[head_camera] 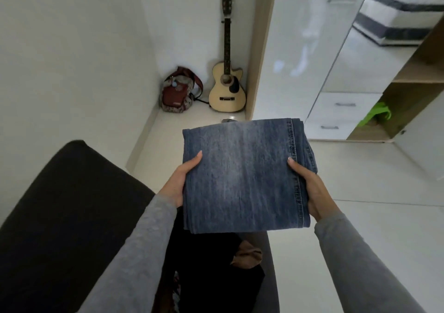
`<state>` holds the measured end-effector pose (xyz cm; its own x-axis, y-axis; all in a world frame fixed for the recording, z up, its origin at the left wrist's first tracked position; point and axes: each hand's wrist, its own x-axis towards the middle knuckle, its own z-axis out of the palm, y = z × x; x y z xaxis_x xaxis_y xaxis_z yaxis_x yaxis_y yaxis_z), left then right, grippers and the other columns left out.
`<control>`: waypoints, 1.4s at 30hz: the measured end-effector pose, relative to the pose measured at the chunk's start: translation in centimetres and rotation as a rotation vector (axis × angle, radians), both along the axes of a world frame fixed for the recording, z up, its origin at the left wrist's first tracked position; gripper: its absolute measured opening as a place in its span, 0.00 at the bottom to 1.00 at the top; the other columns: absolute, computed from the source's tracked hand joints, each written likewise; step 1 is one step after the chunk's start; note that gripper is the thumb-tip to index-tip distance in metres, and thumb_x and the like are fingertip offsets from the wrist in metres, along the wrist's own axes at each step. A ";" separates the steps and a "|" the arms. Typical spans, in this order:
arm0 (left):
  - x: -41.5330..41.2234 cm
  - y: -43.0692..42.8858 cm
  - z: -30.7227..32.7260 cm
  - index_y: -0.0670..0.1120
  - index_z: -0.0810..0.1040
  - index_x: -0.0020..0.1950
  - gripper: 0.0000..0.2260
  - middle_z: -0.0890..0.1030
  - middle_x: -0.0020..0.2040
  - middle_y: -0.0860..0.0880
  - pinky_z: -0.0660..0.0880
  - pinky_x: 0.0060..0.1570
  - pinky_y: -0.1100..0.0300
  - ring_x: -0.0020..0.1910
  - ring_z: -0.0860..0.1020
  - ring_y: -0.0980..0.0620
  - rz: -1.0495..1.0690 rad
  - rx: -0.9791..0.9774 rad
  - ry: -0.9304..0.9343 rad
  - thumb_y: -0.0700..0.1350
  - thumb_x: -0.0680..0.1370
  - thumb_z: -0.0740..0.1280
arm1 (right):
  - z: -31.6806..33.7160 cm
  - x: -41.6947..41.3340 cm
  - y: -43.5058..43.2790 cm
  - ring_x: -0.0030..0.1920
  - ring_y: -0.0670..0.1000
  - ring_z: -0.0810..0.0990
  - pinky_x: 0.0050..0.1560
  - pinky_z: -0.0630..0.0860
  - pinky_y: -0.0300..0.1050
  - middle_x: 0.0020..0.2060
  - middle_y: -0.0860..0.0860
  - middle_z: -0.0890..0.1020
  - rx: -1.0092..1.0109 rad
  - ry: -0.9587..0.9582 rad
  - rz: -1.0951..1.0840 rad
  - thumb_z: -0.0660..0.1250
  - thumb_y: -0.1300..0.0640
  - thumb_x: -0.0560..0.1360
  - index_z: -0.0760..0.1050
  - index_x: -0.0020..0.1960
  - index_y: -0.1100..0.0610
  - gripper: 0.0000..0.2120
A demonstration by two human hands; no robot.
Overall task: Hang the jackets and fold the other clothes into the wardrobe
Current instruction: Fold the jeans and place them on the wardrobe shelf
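Carrying: one folded pair of jeans (245,178), held flat in the air in front of the person, above the near end of a dark sofa (60,204) and well apart from the wardrobe (312,48) at far right.
Grip, left: the left hand (179,180) is clamped on the left edge of the jeans, thumb on top; the fingers beneath are hidden.
Grip, right: the right hand (310,187) is clamped on the right, seamed edge in the same way.
Step in hand: probably taking the folded jeans to the wardrobe.
Doing it well: hold the stack level with even pressure on both sides so the layers do not slide apart. The open shelf (418,72) at far right looks the likely spot. Slide the jeans in flat, and let go only once they rest on the board.
Left to do: a clothes pile (211,276) lies dark on the sofa, near. The number of pieces cannot be told.
Counts: one pair of jeans, two hands, two drawers (346,105), one guitar (227,84), one backpack (179,91), one green bag (377,113).
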<state>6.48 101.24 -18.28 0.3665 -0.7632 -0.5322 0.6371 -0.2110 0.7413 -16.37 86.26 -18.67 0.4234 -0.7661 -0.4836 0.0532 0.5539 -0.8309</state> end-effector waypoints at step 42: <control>-46.5 -67.4 14.4 0.44 0.70 0.68 0.25 0.77 0.62 0.48 0.73 0.60 0.50 0.58 0.77 0.47 -0.558 -0.429 -0.454 0.55 0.74 0.67 | 17.8 -50.9 -49.3 0.46 0.53 0.83 0.42 0.79 0.42 0.49 0.55 0.84 -0.543 0.259 -0.658 0.77 0.58 0.67 0.78 0.55 0.61 0.19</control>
<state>-40.00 33.80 -3.85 -0.0167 -0.9988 -0.0465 0.1426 -0.0484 0.9886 -67.24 37.00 -0.90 -0.2554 -0.9668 -0.0027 -0.0042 0.0039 -1.0000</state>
